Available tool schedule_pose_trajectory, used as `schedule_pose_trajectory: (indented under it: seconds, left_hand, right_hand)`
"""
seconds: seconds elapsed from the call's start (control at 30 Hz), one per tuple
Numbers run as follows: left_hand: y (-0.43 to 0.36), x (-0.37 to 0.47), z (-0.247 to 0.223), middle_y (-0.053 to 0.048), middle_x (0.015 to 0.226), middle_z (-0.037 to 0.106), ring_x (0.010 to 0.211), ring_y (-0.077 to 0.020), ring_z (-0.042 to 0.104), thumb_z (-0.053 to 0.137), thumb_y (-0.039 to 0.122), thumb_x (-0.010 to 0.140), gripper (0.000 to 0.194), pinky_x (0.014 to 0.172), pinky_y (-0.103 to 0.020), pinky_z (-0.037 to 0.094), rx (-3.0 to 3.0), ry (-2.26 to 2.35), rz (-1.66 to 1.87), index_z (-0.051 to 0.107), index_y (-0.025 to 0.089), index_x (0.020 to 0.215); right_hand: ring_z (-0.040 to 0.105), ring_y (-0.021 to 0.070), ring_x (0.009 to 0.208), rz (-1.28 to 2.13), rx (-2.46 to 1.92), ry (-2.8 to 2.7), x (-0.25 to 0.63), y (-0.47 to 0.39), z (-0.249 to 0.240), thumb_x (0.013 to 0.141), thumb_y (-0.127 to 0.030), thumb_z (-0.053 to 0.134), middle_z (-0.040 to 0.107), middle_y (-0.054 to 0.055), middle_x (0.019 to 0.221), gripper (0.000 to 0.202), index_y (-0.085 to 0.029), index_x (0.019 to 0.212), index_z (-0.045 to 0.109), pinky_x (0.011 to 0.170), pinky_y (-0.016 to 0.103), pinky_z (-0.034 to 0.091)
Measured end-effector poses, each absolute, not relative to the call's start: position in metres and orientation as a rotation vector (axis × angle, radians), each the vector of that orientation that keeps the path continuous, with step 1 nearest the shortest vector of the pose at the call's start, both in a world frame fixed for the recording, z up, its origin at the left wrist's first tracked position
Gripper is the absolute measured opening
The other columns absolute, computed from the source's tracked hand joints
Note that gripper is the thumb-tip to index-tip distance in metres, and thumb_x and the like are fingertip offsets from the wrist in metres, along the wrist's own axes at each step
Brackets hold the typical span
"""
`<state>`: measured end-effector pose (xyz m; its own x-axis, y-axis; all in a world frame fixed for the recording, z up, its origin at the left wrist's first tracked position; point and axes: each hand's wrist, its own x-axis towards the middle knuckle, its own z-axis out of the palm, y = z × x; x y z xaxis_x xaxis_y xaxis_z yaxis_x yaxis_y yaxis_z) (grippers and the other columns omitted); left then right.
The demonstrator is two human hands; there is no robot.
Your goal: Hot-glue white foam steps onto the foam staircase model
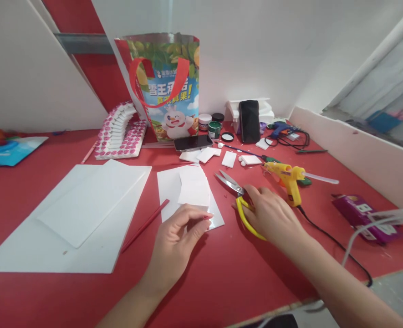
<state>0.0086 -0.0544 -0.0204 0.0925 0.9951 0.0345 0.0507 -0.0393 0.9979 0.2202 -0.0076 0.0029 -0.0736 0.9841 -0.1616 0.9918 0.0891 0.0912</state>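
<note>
My left hand (181,239) is closed in a pinch, with a tiny red piece (207,217) between thumb and fingertip. It hovers over the near edge of a small white board (169,184), on which a curved white foam-like piece (194,184) rests. My right hand (269,216) is closed around the yellow handles of a pair of scissors (244,212). The scissors' blades are slightly apart and point away to the left, low over the red tabletop. A thin red stick (145,225) lies left of my left hand, its far end by the small board.
Large white boards (68,218) lie at left. A yellow glue gun (290,180) and a purple packet (365,216) are at right. Behind stand a printed bag (174,91), paint jars (214,130), an upright phone (249,122) and a pink-dotted white arch model (119,134). Small white pieces (229,159) lie nearby.
</note>
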Motion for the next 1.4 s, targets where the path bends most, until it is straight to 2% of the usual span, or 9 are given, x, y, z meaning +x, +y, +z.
schedule_pose_trajectory:
  seconds: [0.1, 0.27, 0.33, 0.43, 0.53, 0.7, 0.8, 1.1, 1.4]
  left_hand:
    - [-0.053, 0.012, -0.021, -0.003, 0.093, 0.072, 0.086, -0.0167, 0.067, 0.069, 0.029, 0.089, 0.009, 0.071, -0.024, 0.057, 1.341, 1.284, 1.184, 0.075, 0.022, 0.087]
    - [-0.052, 0.014, -0.023, 0.0, 0.084, 0.072, 0.075, -0.0149, 0.066, 0.071, 0.029, 0.087, 0.008, 0.065, -0.023, 0.058, 1.376, 1.387, 1.213, 0.073, 0.022, 0.082]
    - [-0.052, 0.013, -0.024, 0.0, 0.081, 0.071, 0.074, -0.0146, 0.065, 0.072, 0.028, 0.086, 0.01, 0.063, -0.022, 0.057, 1.386, 1.401, 1.221, 0.072, 0.022, 0.079]
    - [-0.052, 0.013, -0.024, 0.0, 0.078, 0.071, 0.072, -0.0143, 0.065, 0.073, 0.027, 0.085, 0.011, 0.063, -0.021, 0.056, 1.405, 1.392, 1.228, 0.071, 0.021, 0.076]
    - [-0.051, 0.014, -0.023, 0.0, 0.079, 0.072, 0.074, -0.0149, 0.067, 0.072, 0.027, 0.086, 0.01, 0.066, -0.023, 0.057, 1.381, 1.366, 1.228, 0.071, 0.02, 0.079]
    - [-0.051, 0.015, -0.023, -0.002, 0.087, 0.075, 0.083, -0.0178, 0.07, 0.071, 0.028, 0.088, 0.009, 0.074, -0.027, 0.059, 1.354, 1.304, 1.214, 0.072, 0.02, 0.084]
    - [-0.052, 0.015, -0.026, -0.001, 0.087, 0.074, 0.083, -0.0165, 0.069, 0.07, 0.025, 0.088, 0.005, 0.073, -0.025, 0.058, 1.388, 1.319, 1.231, 0.073, 0.022, 0.085]
    - [-0.05, 0.015, -0.037, -0.002, 0.088, 0.074, 0.081, -0.0166, 0.067, 0.069, 0.025, 0.089, 0.007, 0.066, -0.024, 0.056, 1.476, 1.413, 1.217, 0.075, 0.023, 0.089]
    - [-0.053, 0.014, -0.025, -0.002, 0.092, 0.072, 0.089, -0.0155, 0.069, 0.068, 0.022, 0.09, 0.009, 0.078, -0.023, 0.056, 1.443, 1.233, 1.23, 0.077, 0.023, 0.09]
  right_hand:
    - [0.066, 0.0324, 0.082, 0.058, 1.85, 2.245, 0.221, -0.007, 0.008, 0.1, -0.033, 0.046, 0.064, 0.015, 0.086, 0.035, -0.015, 0.124, 0.064, 0.069, 0.035, 0.037]
    - [0.063, 0.0331, 0.086, 0.024, 1.84, 2.322, 0.223, -0.012, 0.023, 0.096, -0.035, 0.056, 0.062, 0.015, 0.093, 0.028, -0.017, 0.112, 0.071, 0.074, 0.038, 0.04]
    - [0.062, 0.0295, 0.085, -0.098, 1.883, 2.439, 0.219, -0.018, 0.029, 0.097, -0.031, 0.055, 0.062, 0.013, 0.092, 0.024, -0.017, 0.106, 0.072, 0.075, 0.037, 0.042]
    - [0.061, 0.0223, 0.082, -0.472, 1.835, 2.701, 0.207, -0.029, 0.031, 0.098, -0.026, 0.055, 0.064, 0.008, 0.09, 0.019, -0.017, 0.094, 0.072, 0.074, 0.031, 0.043]
    - [0.061, 0.0179, 0.076, -0.804, 1.733, 2.799, 0.193, -0.035, 0.022, 0.096, -0.024, 0.06, 0.065, 0.005, 0.084, 0.016, -0.017, 0.09, 0.073, 0.069, 0.027, 0.041]
    - [0.055, 0.0121, 0.064, -0.985, 1.821, 2.822, 0.176, -0.03, 0.001, 0.088, -0.009, 0.061, 0.063, 0.0, 0.073, 0.016, -0.017, 0.079, 0.071, 0.059, 0.024, 0.033]
    - [0.054, 0.011, 0.063, -1.033, 1.834, 2.87, 0.173, -0.028, -0.008, 0.083, -0.003, 0.059, 0.059, -0.002, 0.068, 0.021, -0.016, 0.07, 0.066, 0.06, 0.023, 0.034]
    - [0.057, 0.0116, 0.065, -1.069, 1.849, 2.881, 0.175, -0.025, -0.024, 0.088, -0.006, 0.057, 0.063, 0.001, 0.071, 0.021, -0.015, 0.071, 0.065, 0.062, 0.022, 0.034]
    - [0.04, 0.0074, 0.052, -1.234, 1.782, 2.865, 0.178, -0.031, -0.002, 0.079, -0.004, 0.06, 0.047, -0.006, 0.057, 0.024, -0.017, 0.061, 0.053, 0.052, 0.021, 0.027]
